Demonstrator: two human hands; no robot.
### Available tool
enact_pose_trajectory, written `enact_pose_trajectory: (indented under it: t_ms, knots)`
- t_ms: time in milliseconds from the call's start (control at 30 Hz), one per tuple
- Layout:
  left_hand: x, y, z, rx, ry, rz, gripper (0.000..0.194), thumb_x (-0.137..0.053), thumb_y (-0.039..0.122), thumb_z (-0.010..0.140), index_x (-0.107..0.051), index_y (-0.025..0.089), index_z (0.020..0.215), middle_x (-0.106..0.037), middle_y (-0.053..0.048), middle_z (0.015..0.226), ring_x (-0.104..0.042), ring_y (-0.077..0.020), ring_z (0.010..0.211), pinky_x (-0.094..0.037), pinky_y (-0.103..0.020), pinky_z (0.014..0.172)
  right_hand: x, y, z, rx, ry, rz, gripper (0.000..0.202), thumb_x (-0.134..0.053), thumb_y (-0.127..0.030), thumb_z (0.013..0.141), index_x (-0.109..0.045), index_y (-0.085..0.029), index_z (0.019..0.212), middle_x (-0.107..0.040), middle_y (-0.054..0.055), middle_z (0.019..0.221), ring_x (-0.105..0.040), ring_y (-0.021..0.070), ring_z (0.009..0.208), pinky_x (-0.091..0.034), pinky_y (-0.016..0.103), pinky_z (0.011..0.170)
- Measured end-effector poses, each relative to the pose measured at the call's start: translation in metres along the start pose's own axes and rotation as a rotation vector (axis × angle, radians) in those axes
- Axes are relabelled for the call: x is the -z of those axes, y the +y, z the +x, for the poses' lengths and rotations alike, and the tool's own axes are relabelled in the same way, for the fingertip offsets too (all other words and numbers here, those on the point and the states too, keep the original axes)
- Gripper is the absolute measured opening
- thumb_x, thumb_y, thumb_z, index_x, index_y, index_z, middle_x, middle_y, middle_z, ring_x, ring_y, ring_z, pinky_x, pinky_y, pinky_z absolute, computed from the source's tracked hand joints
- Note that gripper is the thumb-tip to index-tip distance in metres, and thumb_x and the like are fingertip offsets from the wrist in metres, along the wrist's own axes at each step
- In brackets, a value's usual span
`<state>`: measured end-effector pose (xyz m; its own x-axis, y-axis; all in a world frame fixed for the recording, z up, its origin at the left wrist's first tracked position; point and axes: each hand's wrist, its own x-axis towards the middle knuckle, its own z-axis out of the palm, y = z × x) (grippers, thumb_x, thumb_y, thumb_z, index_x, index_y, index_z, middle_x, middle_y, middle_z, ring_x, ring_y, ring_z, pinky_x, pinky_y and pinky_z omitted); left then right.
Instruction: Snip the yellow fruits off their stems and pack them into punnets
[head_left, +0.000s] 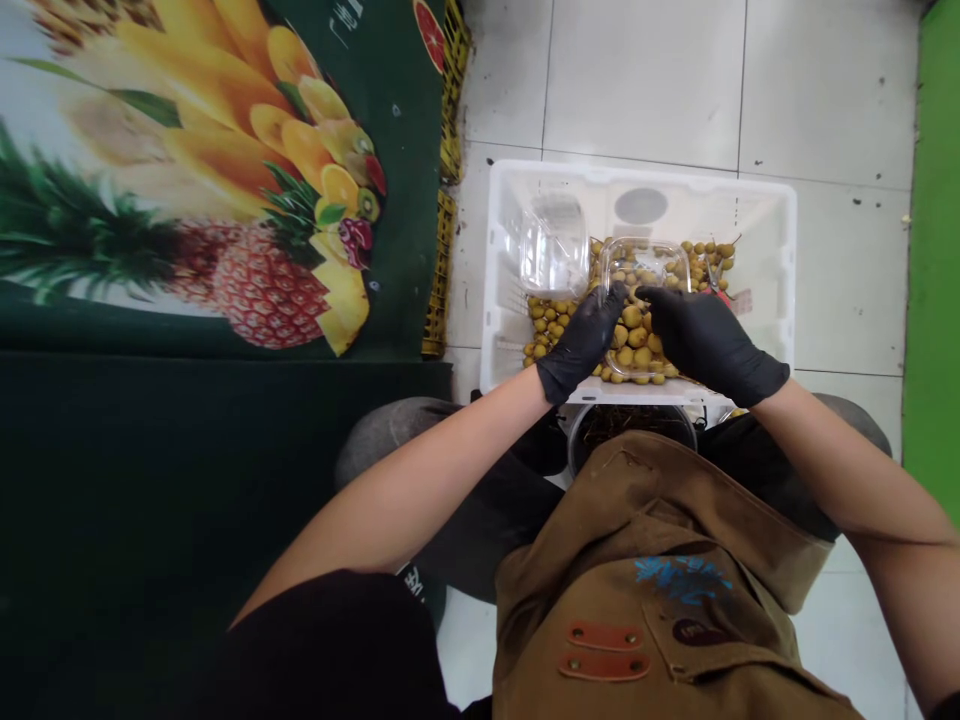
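Observation:
Over a white plastic crate point(787, 270), both hands, in black gloves, are at a clear plastic clamshell box point(646, 245) that stands with its lid raised. Round yellow-brown fruits point(634, 335) fill its near part. My left hand point(585, 340) has its fingers closed at the box's left side, thumb and fingertips together near the hinge. My right hand point(709, 335) is bent over the box's right side; its fingertips are near the hinge, and what they may hold is too small to tell. More loose fruits point(551, 320) lie on the crate's bottom, around and under the box.
Empty clear boxes point(555, 245) rest in the crate's left part. Red-handled snips point(720, 290) lie at its right. A round bucket point(574, 440) with dark stems stands between the knees. Yellow crates point(439, 280) and a green fruit-printed panel point(405, 200) are at the left.

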<state>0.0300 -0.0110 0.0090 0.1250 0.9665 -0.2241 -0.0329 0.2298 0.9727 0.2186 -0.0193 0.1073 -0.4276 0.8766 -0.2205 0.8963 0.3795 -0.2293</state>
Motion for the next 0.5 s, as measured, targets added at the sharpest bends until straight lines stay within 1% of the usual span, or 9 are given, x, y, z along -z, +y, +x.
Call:
enact_pose_trajectory:
  t_ms: [33,67,100,167,233,267,333,400,500]
  knots:
    - [0.000,0.002,0.000,0.004,-0.003,0.009,0.029,-0.068,0.046,0.119,-0.081,0.022,0.109,-0.090,-0.011,0.128,-0.077,-0.0311,0.146,-0.053,-0.050,0.140,0.000,-0.002,-0.003,0.030,-0.019,0.005,0.063,-0.049,-0.004,0.104,-0.073,-0.008,0.162,-0.088,0.021,0.118,-0.078,0.0324,0.093,-0.043,0.039,0.077]
    - [0.001,0.003,0.001,0.014,-0.009,0.016,0.028,-0.066,0.044,0.120,-0.081,0.022,0.109,-0.090,-0.011,0.128,-0.077,-0.0307,0.146,-0.052,-0.051,0.141,0.000,-0.004,-0.005,0.064,-0.032,0.018,0.067,-0.049,-0.003,0.104,-0.068,-0.008,0.168,-0.087,0.022,0.124,-0.079,0.0330,0.098,-0.046,0.039,0.080]
    - [0.001,0.005,0.001,0.025,-0.016,0.017,0.028,-0.065,0.041,0.120,-0.081,0.022,0.109,-0.090,-0.011,0.128,-0.077,-0.0303,0.146,-0.052,-0.051,0.141,0.001,-0.006,-0.008,0.098,-0.040,0.038,0.065,-0.049,-0.006,0.107,-0.066,-0.007,0.169,-0.086,0.023,0.129,-0.080,0.0335,0.103,-0.048,0.039,0.082]
    - [0.000,0.007,0.001,0.045,-0.033,-0.007,0.028,-0.063,0.040,0.120,-0.081,0.021,0.111,-0.090,-0.011,0.130,-0.078,-0.0293,0.143,-0.052,-0.050,0.141,0.000,-0.012,-0.011,0.144,-0.044,0.075,0.055,-0.054,-0.017,0.114,-0.068,-0.008,0.167,-0.084,0.025,0.135,-0.080,0.0344,0.110,-0.051,0.039,0.086]
    - [0.000,0.008,-0.001,0.060,-0.053,-0.057,0.031,-0.063,0.043,0.120,-0.080,0.020,0.110,-0.089,-0.011,0.131,-0.079,-0.0284,0.140,-0.054,-0.048,0.138,-0.003,-0.018,-0.011,0.136,-0.051,0.071,0.048,-0.062,-0.031,0.118,-0.074,-0.013,0.160,-0.085,0.023,0.132,-0.080,0.0349,0.109,-0.048,0.039,0.083]
    - [0.000,0.009,-0.002,0.063,-0.062,-0.078,0.032,-0.064,0.046,0.119,-0.080,0.020,0.109,-0.089,-0.012,0.132,-0.079,-0.0283,0.139,-0.055,-0.047,0.136,-0.005,-0.021,-0.011,0.122,-0.057,0.058,0.044,-0.064,-0.035,0.118,-0.077,-0.015,0.156,-0.085,0.021,0.129,-0.080,0.0346,0.107,-0.046,0.039,0.080]
    - [0.001,0.011,-0.004,0.053,-0.074,-0.089,0.035,-0.066,0.051,0.118,-0.079,0.020,0.107,-0.089,-0.012,0.131,-0.079,-0.0290,0.136,-0.057,-0.047,0.134,-0.010,-0.025,-0.009,0.094,-0.060,0.029,0.035,-0.062,-0.034,0.119,-0.081,-0.020,0.144,-0.087,0.017,0.120,-0.079,0.0328,0.100,-0.040,0.038,0.076]
    - [0.002,0.013,-0.005,0.035,-0.084,-0.062,0.035,-0.068,0.052,0.117,-0.080,0.021,0.105,-0.089,-0.012,0.128,-0.079,-0.0300,0.135,-0.056,-0.048,0.136,-0.016,-0.025,-0.007,0.077,-0.022,0.016,0.032,-0.055,-0.028,0.120,-0.080,-0.020,0.137,-0.086,0.016,0.111,-0.077,0.0316,0.094,-0.037,0.038,0.074]
    - [0.002,0.013,-0.005,0.036,-0.057,-0.075,0.031,-0.069,0.046,0.117,-0.080,0.022,0.102,-0.090,-0.011,0.123,-0.078,-0.0304,0.135,-0.053,-0.051,0.140,-0.024,-0.021,-0.004,0.074,0.085,0.044,0.031,-0.046,-0.020,0.118,-0.073,-0.017,0.132,-0.083,0.018,0.108,-0.075,0.0326,0.094,-0.042,0.039,0.077]
